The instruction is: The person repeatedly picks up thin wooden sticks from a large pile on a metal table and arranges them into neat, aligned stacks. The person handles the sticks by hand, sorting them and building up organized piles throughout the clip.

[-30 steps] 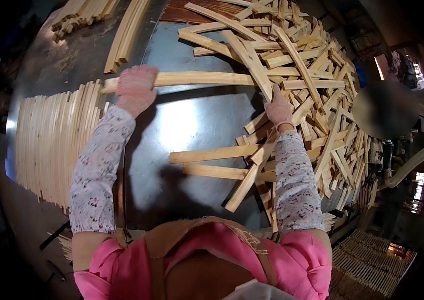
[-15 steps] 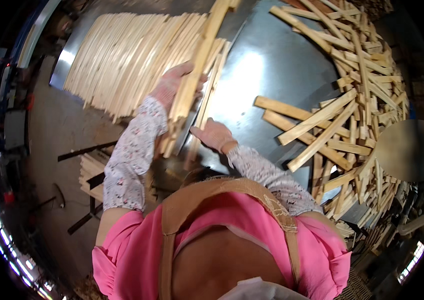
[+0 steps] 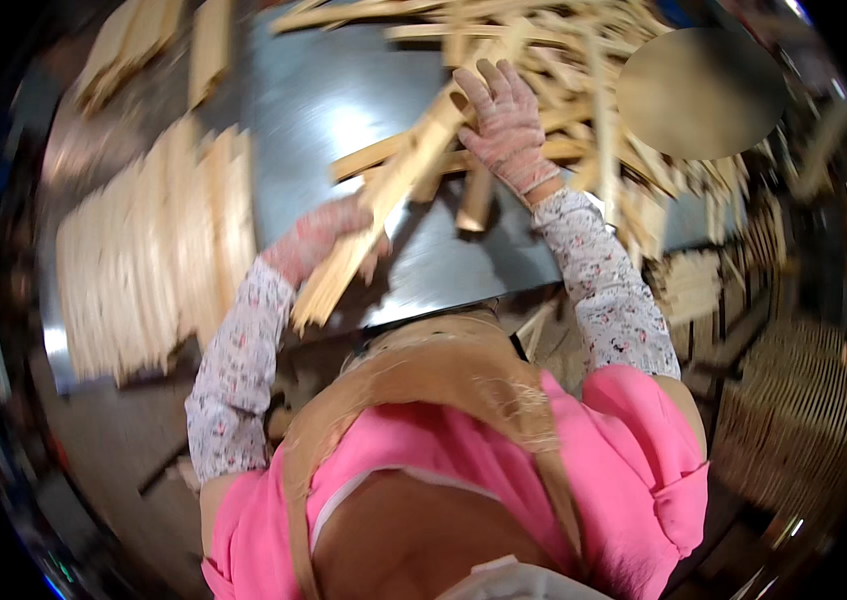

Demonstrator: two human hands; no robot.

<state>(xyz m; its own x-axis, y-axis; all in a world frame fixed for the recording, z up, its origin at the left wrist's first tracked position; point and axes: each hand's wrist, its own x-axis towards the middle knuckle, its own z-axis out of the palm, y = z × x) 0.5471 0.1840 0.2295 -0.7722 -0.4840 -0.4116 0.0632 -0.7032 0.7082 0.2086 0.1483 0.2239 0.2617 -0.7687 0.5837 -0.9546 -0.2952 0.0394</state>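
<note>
Gripping a small bundle of long wooden slats (image 3: 384, 215) near its lower end, the left hand (image 3: 329, 240) sits just left of the frame's centre, its gloved fingers curled shut around the wood; the bundle slants from the lower left, where its cut ends hang over the near edge of the metal table (image 3: 304, 110), up toward the right hand (image 3: 504, 120) in the upper middle of the frame; that hand, also in a pale patterned glove, lies with fingers spread and nearly straight, its palm against the upper end of the bundle, pressing on it rather than closing around it; motion blur softens both hands, so whether the right thumb hooks under the wood I cannot tell.

Behind and to the right of the right hand a loose heap of slats (image 3: 584, 110) lies criss-crossed over the upper right of the table, touching the bundle's far end; a neat stack of slats (image 3: 154, 260) lies side by side along the left of the frame, well apart from the left hand; more short stacks (image 3: 174, 45) sit in the upper left corner; floral sleeves, a pink top and a tan apron (image 3: 424, 390) fill the lower middle; slatted racks (image 3: 794, 420) show at the lower right.
</note>
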